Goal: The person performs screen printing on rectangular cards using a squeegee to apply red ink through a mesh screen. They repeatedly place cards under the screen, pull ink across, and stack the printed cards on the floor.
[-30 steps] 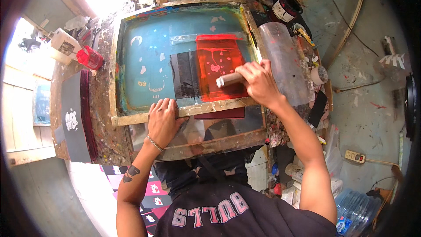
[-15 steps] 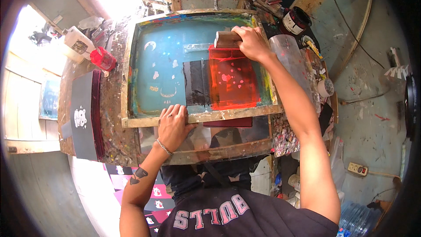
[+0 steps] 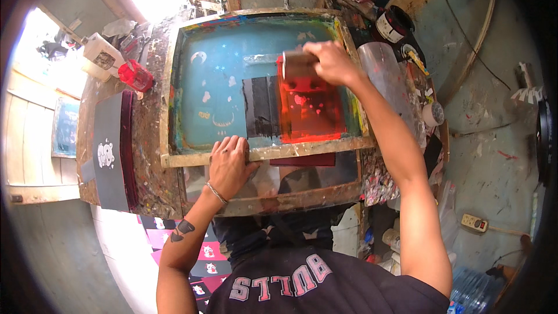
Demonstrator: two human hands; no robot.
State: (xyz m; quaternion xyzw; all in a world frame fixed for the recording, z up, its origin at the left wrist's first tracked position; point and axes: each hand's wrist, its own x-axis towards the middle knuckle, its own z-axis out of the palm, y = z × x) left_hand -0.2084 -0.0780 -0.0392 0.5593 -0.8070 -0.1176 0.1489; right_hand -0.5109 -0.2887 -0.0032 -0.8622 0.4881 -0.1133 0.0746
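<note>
A wood-framed printing screen with blue-green mesh lies across the table in front of me. My right hand grips a squeegee, slightly smeared by motion, over the upper part of the red ink on the mesh. Small pale spots show through the red area below the blade. Dark strips of tape border it on the left. My left hand holds the near rail of the screen, fingers curled over it. Under that rail a dark red sheet sticks out a little.
To the left stands a stack of dark cards with a white animal print, near a red cup and a white jug. A dark ink tub and a clear plastic sheet are at the right. Printed cards lie below.
My right hand has drawn the squeegee a short way toward me over the red ink. The left hand stays on the near rail.
</note>
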